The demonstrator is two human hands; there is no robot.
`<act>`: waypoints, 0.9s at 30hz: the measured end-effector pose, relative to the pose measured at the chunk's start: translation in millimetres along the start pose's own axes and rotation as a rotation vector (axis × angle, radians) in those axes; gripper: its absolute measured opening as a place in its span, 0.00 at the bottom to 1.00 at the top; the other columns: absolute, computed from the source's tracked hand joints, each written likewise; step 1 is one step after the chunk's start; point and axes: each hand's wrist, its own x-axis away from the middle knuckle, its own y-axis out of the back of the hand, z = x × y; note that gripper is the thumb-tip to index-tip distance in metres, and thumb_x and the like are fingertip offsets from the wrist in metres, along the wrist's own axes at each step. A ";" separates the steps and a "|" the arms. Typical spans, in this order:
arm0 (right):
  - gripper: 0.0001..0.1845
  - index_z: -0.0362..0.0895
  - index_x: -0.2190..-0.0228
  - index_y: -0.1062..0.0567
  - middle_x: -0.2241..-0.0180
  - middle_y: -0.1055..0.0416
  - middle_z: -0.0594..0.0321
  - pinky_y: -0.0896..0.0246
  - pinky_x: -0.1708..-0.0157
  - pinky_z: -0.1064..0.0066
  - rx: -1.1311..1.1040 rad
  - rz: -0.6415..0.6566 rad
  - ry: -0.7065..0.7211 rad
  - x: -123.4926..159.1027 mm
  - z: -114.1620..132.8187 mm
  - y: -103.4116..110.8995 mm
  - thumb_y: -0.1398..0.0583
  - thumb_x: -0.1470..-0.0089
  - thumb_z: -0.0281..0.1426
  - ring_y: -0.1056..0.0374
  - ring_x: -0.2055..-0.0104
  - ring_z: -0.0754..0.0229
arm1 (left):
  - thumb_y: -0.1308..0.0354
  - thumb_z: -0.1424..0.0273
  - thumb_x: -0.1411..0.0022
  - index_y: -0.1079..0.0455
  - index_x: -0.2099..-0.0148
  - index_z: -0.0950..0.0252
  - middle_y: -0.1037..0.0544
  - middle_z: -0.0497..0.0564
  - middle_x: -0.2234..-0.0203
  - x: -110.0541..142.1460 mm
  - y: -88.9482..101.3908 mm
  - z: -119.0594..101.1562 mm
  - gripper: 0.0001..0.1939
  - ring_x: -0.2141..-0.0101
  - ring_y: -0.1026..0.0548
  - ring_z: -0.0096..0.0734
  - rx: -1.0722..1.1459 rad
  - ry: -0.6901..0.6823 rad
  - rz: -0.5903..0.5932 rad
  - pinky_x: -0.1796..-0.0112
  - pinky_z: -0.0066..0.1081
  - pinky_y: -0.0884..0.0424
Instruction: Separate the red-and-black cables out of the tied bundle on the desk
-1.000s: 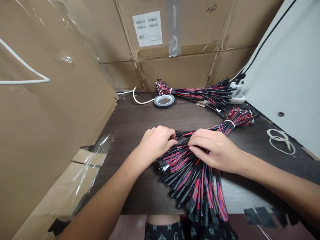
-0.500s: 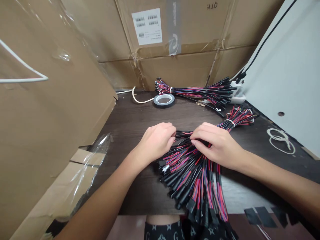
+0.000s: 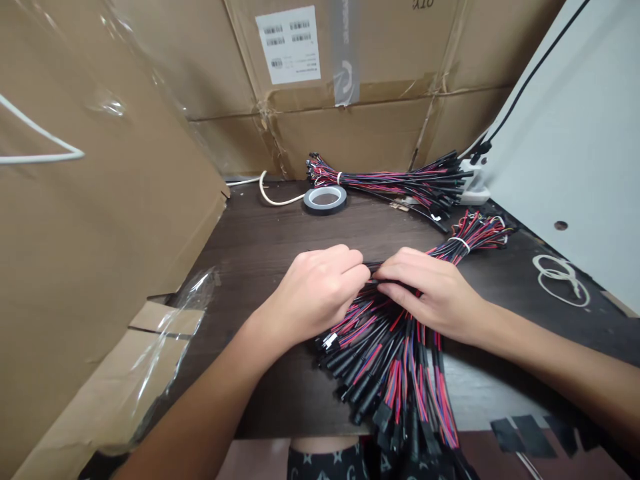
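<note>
A big bundle of red, blue and black wires with black connectors (image 3: 390,360) fans out across the dark table (image 3: 260,247) toward me, bound by a white tie (image 3: 460,243) at its far right end. My left hand (image 3: 315,293) rests on the bundle's left side, fingers curled and pinching a few black wires. My right hand (image 3: 430,290) lies on top of the bundle, its fingertips meeting the left hand's and pinching the same wires.
A second tied wire bundle (image 3: 395,183) lies at the back by a roll of dark tape (image 3: 326,199) and a white cord (image 3: 270,197). Cardboard boxes (image 3: 350,87) wall the back and left. A white panel (image 3: 575,147) stands right, white loops (image 3: 557,273) beside it.
My hands have drawn together; the left hand moved right until its fingertips met the right hand's over the wires. The view shifted slightly downward.
</note>
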 end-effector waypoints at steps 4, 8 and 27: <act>0.06 0.40 0.63 0.27 0.70 0.28 0.58 0.36 0.67 0.69 -0.012 -0.010 0.007 0.4 0.8 -0.1 0.45 0.38 0.24 0.34 0.68 0.61 | 0.56 0.75 0.30 0.33 0.70 0.65 0.31 0.49 0.73 0.3 1.4 -1.3 0.17 0.72 0.36 0.31 -0.025 -0.015 0.007 0.73 0.33 0.44; 0.09 0.41 0.67 0.26 0.75 0.29 0.61 0.39 0.71 0.71 0.057 -0.016 0.040 1.6 0.7 0.3 0.46 0.38 0.24 0.36 0.73 0.63 | 0.57 0.74 0.29 0.33 0.71 0.65 0.31 0.49 0.74 -0.1 3.9 -3.7 0.18 0.72 0.36 0.31 -0.050 -0.027 0.019 0.73 0.33 0.44; 0.09 0.40 0.64 0.26 0.71 0.28 0.59 0.35 0.68 0.71 -0.011 -0.017 -0.031 2.1 0.6 -7.5 0.47 0.37 0.25 0.33 0.69 0.62 | 0.49 0.71 0.32 0.28 0.65 0.65 0.26 0.50 0.72 -2.9 0.3 -10.9 0.11 0.69 0.27 0.36 0.080 0.179 0.182 0.71 0.33 0.36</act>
